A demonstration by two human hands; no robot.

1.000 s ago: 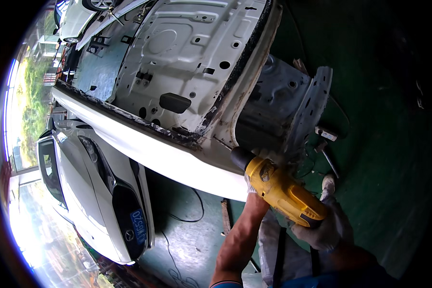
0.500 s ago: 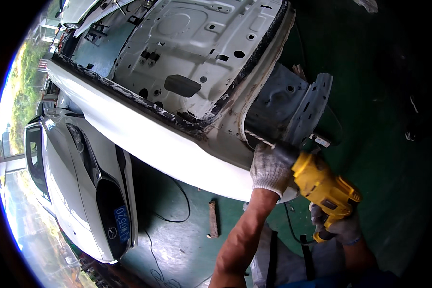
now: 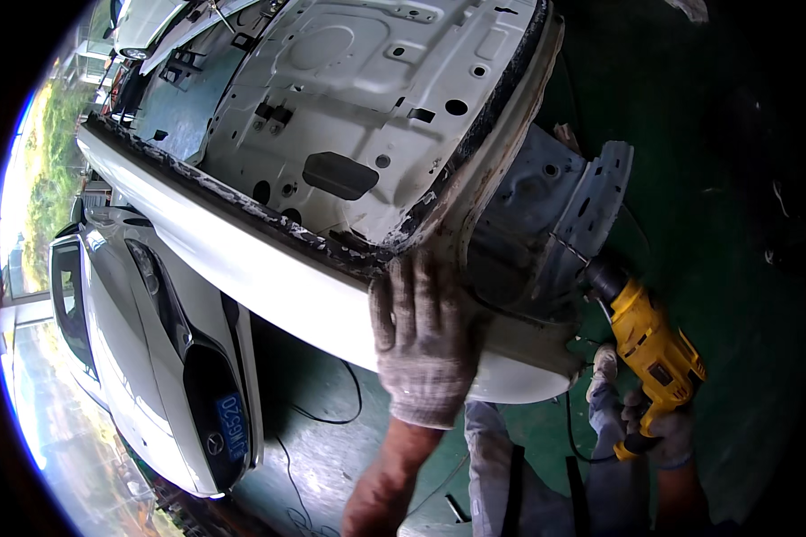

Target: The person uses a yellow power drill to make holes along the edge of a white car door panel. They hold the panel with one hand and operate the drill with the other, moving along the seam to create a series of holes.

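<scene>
A worker in grey trousers stands over a stripped white car body in a workshop. Nearest, at right, the gloved right hand curls its fingers around the handle of a yellow corded power drill, whose black cord loops beside the worker's leg. The drill hangs just right of the body's near corner, its long axis slanting from near right to far left, its handle angled back toward the worker. The black chuck and slender drill bit point far and left, in front of a grey metal panel; whether the tip touches it cannot be told.

To the left, the gloved left hand lies palm down over the white body panel, fingers straight and only slightly parted, fingertips near a black-smeared seam; the thumb is hard to make out. Beyond it stretches the shell's pale inner panel, pierced with holes. A white parked car stands at left on the green floor, and another white car shows at far left.
</scene>
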